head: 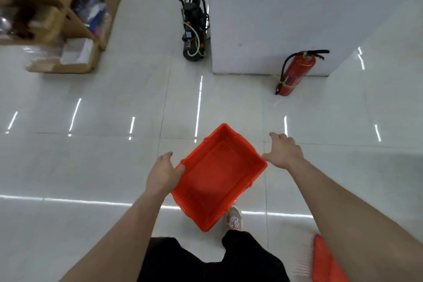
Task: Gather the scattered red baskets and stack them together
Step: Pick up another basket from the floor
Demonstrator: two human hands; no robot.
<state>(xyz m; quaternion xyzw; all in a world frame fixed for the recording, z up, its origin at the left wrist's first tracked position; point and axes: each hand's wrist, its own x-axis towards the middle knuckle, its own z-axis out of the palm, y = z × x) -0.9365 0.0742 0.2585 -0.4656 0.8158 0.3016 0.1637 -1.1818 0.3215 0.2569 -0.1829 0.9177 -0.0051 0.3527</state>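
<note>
A red rectangular basket (pixel 217 176) hangs above the white tiled floor in front of me, empty and turned at an angle. My left hand (pixel 163 173) grips its left rim with the thumb over the edge. My right hand (pixel 283 150) floats just off the basket's right corner, fingers spread, holding nothing. A second red basket (pixel 325 261) shows partly at the bottom right, behind my right forearm; most of it is hidden.
A red fire extinguisher (pixel 295 73) leans against a white pillar (pixel 297 14). A black wheeled machine (pixel 194 25) stands at the pillar's left side. Wooden shelves (pixel 52 7) with goods fill the top left. My shoe (pixel 234 218) shows below the basket.
</note>
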